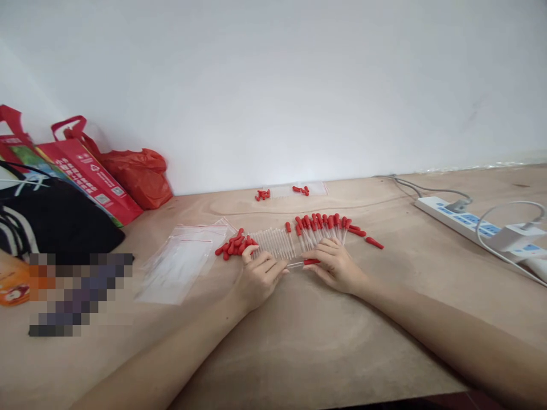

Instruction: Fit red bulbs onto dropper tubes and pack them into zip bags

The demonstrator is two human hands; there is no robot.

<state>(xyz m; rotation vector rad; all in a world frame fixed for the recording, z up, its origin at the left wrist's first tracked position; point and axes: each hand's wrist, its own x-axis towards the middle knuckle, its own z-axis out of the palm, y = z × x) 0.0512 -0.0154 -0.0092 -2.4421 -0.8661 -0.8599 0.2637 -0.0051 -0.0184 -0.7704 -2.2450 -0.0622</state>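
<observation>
Between my two hands lies a glass dropper tube (294, 265) with a red rubber bulb (313, 262) at its right end. My left hand (264, 275) is closed on the glass end, and my right hand (335, 265) pinches the red bulb. Just beyond, a row of bare glass tubes (273, 242) lies side by side. Left of them is a pile of loose red bulbs (233, 246), close to my left fingers. Droppers with red bulbs fitted (318, 222) fan out behind my right hand, and a red bulb (374, 243) lies to their right.
Clear zip bags (179, 262) lie flat at left. More bulbs (262, 195) and tubes sit near the wall. A white power strip (465, 219) with plugs and cables is at right. Red bags (137, 176), a black bag (60, 219) and an orange packet (15, 282) stand at far left.
</observation>
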